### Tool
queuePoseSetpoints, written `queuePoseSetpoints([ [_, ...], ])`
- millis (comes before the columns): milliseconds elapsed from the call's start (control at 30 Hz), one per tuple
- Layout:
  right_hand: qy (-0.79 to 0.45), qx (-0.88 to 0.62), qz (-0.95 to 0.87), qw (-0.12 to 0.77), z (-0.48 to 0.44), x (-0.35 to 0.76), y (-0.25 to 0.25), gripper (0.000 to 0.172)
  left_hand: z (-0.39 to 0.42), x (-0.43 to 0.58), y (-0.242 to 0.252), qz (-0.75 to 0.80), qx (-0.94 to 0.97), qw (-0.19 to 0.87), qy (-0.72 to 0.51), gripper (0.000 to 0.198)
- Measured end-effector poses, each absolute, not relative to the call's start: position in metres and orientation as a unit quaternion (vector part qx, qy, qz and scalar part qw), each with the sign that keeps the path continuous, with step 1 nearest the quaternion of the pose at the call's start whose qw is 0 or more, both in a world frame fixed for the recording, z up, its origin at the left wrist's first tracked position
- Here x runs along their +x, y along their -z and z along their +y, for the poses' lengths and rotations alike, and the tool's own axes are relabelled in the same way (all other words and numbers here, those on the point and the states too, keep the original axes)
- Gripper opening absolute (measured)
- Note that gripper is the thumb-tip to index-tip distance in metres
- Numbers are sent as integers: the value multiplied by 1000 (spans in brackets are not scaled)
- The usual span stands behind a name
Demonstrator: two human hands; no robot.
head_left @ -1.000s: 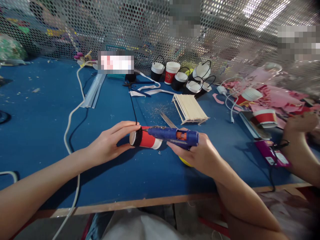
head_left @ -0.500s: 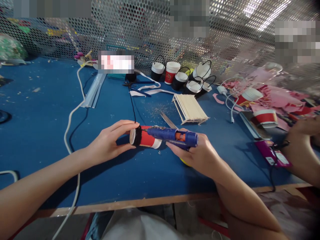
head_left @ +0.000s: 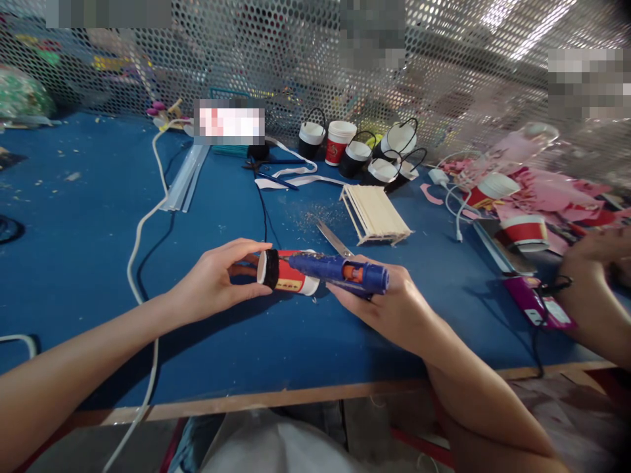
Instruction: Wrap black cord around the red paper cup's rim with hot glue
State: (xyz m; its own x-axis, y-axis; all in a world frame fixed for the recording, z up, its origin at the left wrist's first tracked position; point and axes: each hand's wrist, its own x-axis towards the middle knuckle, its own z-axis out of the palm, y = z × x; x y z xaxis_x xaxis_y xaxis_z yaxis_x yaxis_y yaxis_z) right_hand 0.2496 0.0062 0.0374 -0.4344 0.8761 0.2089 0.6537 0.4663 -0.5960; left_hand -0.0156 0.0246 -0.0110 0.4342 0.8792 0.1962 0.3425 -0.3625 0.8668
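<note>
A red and white paper cup (head_left: 294,281) lies on its side on the blue table, with black yarn (head_left: 271,268) wound around its base end. My left hand (head_left: 224,276) grips that end between thumb and fingers. In my right hand (head_left: 382,295) is a blue glue gun (head_left: 340,270), its nozzle pointing left at the edge of the wound yarn. A strand runs from the cup back to a black yarn ball (head_left: 258,152). Behind the glue gun lie scissors (head_left: 335,238), their handles hidden by my right hand.
Several yarn-covered cups with handles (head_left: 355,159) stand by the mesh screen (head_left: 276,59). A small stick-built stand (head_left: 377,213) sits behind my right hand. Glue sticks (head_left: 187,177) and a white cable (head_left: 133,263) lie left. Another person's arm (head_left: 594,289) rests at the right.
The cup has turned in my left hand, so a yellow printed patch now shows on its side. The yarn strand hangs slacker. The glue gun stays nearly in place.
</note>
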Motion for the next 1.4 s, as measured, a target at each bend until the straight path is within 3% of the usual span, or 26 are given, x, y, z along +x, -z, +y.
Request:
queuePoseSetpoints([
  [533, -201, -449, -835, 247, 4, 253, -36, 6, 26, -15, 13, 431, 716, 430, -342, 53],
  [1400, -180, -415, -855, 254, 1, 253, -37, 10, 27, -15, 11, 453, 692, 452, -334, 54],
])
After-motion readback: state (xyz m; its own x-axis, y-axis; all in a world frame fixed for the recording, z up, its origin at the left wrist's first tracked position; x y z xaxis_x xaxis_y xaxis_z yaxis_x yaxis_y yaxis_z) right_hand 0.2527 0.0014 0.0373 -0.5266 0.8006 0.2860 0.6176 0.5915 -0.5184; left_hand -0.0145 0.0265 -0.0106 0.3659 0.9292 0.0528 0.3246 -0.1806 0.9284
